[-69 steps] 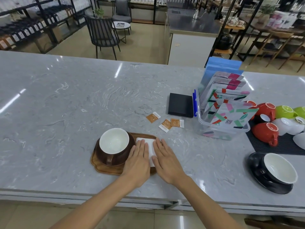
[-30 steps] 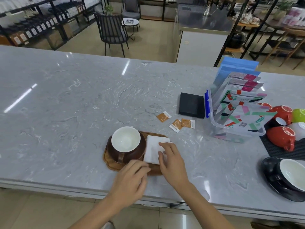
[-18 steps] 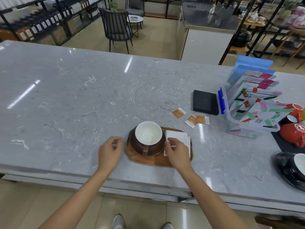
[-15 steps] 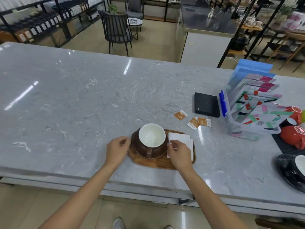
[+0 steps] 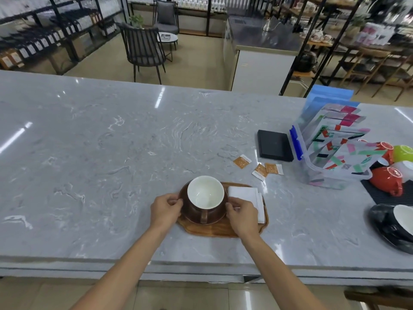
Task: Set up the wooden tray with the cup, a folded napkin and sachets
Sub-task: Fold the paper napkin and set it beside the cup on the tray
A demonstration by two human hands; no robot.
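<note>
A brown cup (image 5: 205,199) with a white inside stands on its brown saucer (image 5: 214,218) on the left half of the wooden tray (image 5: 214,230), handle toward me. A folded white napkin (image 5: 247,195) lies on the tray's right half. My left hand (image 5: 165,209) pinches the saucer's left rim and my right hand (image 5: 241,214) grips its right rim, partly covering the napkin's near corner. Three orange sachets (image 5: 242,161) (image 5: 259,171) (image 5: 273,168) lie on the marble counter beyond the tray, to the right.
A black flat box (image 5: 273,145) and a clear plastic bin of colourful packets (image 5: 333,151) sit at the right. Red, green and white cups (image 5: 387,180) rest on a black mat further right. A black cup and saucer (image 5: 395,224) stands at the near right. The counter's front edge (image 5: 201,262) is close to me.
My left hand came off the napkin, swung out left, then closed on the saucer's left rim. My right hand slid from the napkin to the saucer's right rim.
</note>
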